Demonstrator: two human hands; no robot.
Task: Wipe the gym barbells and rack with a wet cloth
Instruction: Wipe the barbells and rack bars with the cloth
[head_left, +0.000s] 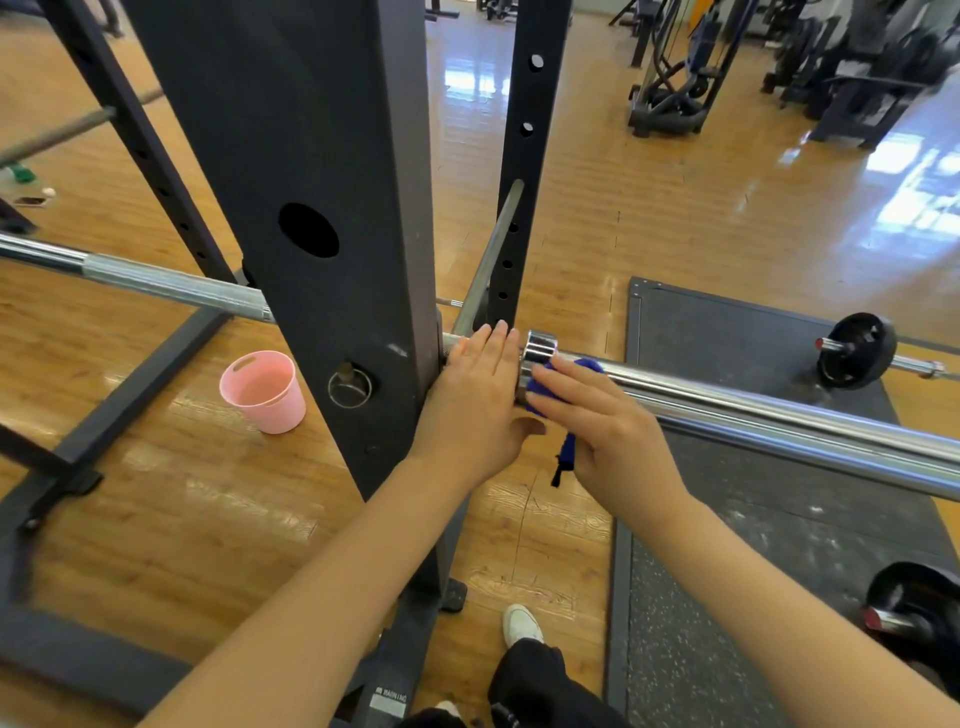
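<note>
From the head view, a chrome barbell (753, 410) lies across a dark rack (322, 156), its sleeve running out to the right edge where it is cut off, its knurled shaft passing behind the wide front post and coming out again at the left. The left hand (475, 395) lies with straight fingers over the bar just beside the post, right of it, next to the chrome collar (540, 348); the bar beneath the palm is hidden. The right hand (608, 431) presses a blue cloth (569, 410) against the sleeve just past the collar, fingers stretched nearly flat over it; most of the cloth is covered by the hand, a bit shows above the fingers and a strip hangs down below the bar. Whether the thumb curls under the cloth cannot be made out. A second rack post with holes stands behind the hands, and a thin bar leans against it. A pink bucket (264, 391) stands on the wooden floor (649, 208) left of the post. A dark mat (727, 545) lies under the sleeve, with a small plated bar (857, 351) at its far end and a dark plate (914, 603) cut off at the lower right. A white shoe (522, 623) and a dark trouser leg show at the bottom. Gym machines at the top right are too blurred to tell apart.
</note>
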